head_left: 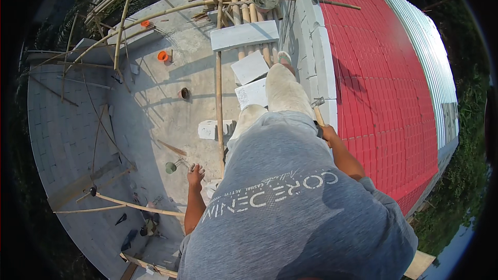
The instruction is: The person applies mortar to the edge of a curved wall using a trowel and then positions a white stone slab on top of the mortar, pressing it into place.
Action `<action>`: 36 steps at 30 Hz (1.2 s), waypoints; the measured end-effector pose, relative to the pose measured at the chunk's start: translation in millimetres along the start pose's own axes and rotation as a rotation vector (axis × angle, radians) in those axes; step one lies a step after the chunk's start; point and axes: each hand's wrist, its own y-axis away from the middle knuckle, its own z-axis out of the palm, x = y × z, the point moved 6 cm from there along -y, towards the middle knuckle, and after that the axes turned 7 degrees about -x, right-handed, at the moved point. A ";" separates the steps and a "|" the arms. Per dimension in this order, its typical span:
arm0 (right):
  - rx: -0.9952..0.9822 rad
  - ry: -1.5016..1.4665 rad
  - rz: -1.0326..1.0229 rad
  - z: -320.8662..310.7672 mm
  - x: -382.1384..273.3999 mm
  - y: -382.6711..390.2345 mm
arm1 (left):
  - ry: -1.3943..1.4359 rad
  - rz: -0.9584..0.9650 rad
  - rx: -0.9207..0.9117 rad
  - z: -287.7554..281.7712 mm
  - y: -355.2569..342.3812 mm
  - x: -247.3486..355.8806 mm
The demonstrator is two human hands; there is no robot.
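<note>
My right hand (327, 136) grips the wooden handle of a metal-headed tool (318, 115), held beside my right hip against the light block wall (326, 72). My left hand (195, 172) hangs out to my left over the drop, fingers loosely apart and holding nothing. My legs stand on bamboo poles beside white blocks (249, 65), with a long white block (244, 33) laid across the poles farther on and a bucket of grey mortar (265, 0) at the far end.
A concrete floor below holds orange buckets (163, 56), a dark bucket (184, 93) and stacked blocks (212, 129). Bamboo scaffolding (119, 36) spans the left. A person (149, 226) is down at lower left. A red roof (378, 98) lies right of the wall.
</note>
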 end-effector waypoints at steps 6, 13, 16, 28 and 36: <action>-0.008 0.248 -0.023 -4.6 -24.7 -45.4 | 0.219 -0.033 0.097 -12.3 -19.4 -37.2; -0.036 0.237 0.080 -10.1 -135.7 -60.9 | 0.348 0.147 0.229 56.4 -23.4 11.2; -0.032 0.231 0.113 -11.8 -181.6 -99.3 | 0.401 0.126 0.282 90.2 -41.4 50.0; -0.016 0.516 -0.050 -16.1 -337.8 -162.5 | 0.044 0.935 0.177 279.7 -129.7 664.6; -0.022 0.306 0.228 -46.3 -311.2 -155.8 | -0.157 1.245 0.121 399.7 -163.6 1062.3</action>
